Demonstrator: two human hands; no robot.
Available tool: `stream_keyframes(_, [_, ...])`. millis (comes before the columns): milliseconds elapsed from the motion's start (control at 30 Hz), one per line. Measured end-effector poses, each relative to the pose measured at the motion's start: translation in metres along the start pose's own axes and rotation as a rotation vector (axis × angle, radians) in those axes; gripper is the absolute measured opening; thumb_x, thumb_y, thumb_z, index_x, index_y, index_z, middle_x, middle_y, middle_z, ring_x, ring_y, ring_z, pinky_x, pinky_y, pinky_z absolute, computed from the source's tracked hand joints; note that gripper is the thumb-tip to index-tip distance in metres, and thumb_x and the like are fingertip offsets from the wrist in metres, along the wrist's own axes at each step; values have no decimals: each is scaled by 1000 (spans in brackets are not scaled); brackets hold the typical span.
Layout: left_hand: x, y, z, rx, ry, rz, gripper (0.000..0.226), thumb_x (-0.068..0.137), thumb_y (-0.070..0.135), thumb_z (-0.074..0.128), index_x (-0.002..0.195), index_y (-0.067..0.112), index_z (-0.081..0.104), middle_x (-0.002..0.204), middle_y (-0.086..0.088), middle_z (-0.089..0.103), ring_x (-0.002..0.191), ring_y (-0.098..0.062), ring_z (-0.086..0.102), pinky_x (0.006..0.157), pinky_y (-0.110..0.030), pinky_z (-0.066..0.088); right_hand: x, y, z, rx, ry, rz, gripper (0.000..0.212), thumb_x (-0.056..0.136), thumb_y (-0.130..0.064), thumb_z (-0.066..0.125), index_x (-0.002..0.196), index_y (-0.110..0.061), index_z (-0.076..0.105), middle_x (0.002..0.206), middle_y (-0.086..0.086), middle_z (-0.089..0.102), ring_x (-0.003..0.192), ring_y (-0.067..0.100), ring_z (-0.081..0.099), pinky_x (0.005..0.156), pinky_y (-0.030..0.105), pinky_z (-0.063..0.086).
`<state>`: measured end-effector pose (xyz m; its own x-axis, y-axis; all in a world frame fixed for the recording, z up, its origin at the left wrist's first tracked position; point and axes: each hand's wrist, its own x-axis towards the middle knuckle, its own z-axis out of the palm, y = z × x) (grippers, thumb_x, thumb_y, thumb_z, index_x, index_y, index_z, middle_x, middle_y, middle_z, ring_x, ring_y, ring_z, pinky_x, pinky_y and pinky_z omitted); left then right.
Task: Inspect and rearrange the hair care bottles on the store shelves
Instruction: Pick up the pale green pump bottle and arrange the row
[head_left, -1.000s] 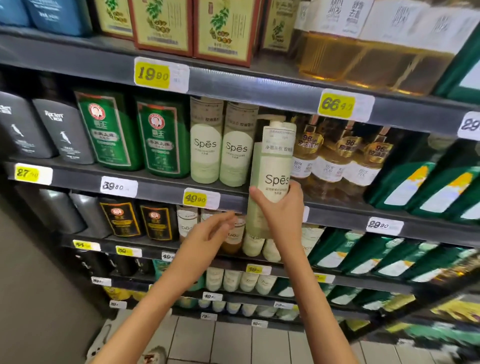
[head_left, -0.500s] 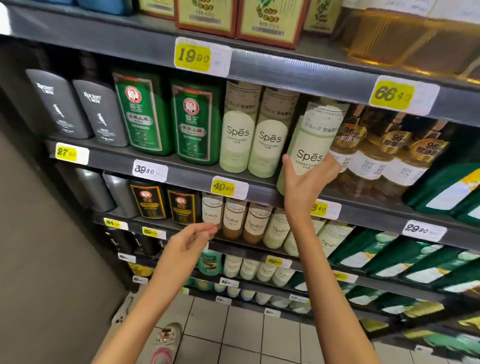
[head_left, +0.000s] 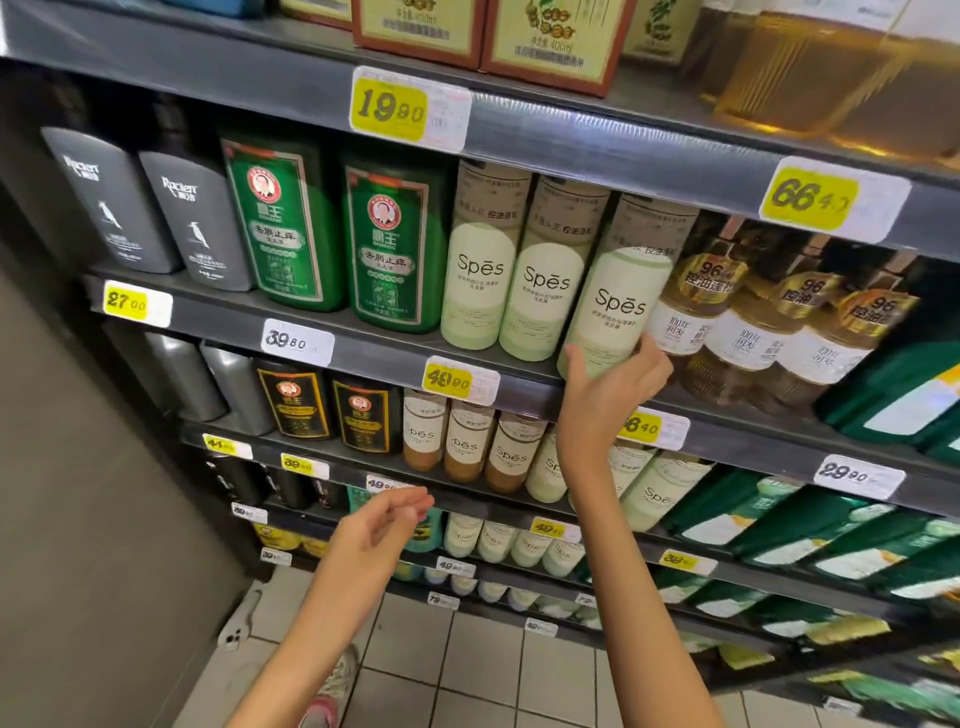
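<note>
- The tall pale-green plastic shampoo bottle with a beige upper band and "Spēs" lettering (head_left: 621, 306) is now in the second shelf row from the top. A second ago it was held out in front of the shelf, clear of the row.
- It now stands as the third of its kind, just right of two matching pale-green Spēs bottles (head_left: 480, 270) and just left of the amber bottles with gold collars (head_left: 696, 306).
- The right hand (head_left: 608, 400) still clasps the bottle's lower end, thumb on the left side and fingers round the right. The hand hides the base, so I cannot tell whether the bottle sits fully on the grey metal shelf (head_left: 363, 348).
- The bottle's label faces outward like its neighbours', and it appears to lean slightly more to the right than they do.
- The left hand (head_left: 376, 525) has dropped lower and hangs well apart from the bottle, fingers loosely curled and holding nothing.
- My reading is that this bottle's inspection is over and it is being put back. It likely needs only a push backward and a straightening before the hand lets go.
- The yellow price tag reading 49.90 (head_left: 451, 379) sits on the shelf edge below the row, to the left of the right hand.
</note>
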<state>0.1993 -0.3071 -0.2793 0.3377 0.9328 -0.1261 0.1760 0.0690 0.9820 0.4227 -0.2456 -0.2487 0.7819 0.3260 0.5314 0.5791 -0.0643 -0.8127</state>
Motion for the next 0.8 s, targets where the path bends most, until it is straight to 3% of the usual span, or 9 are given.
stream_keyframes(300, [2,-3,2,20,21,-12,25,94,10,47,115,13,61,108,6,66,105,-2,57,77,-1,41,6,1,2,-40,-44,53,71,75,-18,78,131,4,41,124,19,45,116,28,39,99,31,34])
stream_keyframes(467, [2,-3,5,-1,3,-39,24,94,9,47,114,15,60,110,6,66,109,-7,57,87,-11,39,2,7,3,-64,-65,120,67,74,-19,79,125,5,42,123,18,44,115,28,42,95,31,38])
stream_keyframes(667, [1,-3,-1,15,32,-40,25,95,12,46,116,13,60,110,6,66,104,0,57,77,-2,42,7,9,7,-114,-92,141,60,76,-21,77,120,4,45,120,16,46,115,27,44,89,29,40])
stream_keyframes(800, [2,-2,0,20,36,-42,26,95,11,46,116,12,60,110,5,65,105,-3,57,77,-3,41,8,9,9,-128,-88,143,58,76,-19,78,117,5,45,119,18,46,114,30,44,92,32,40])
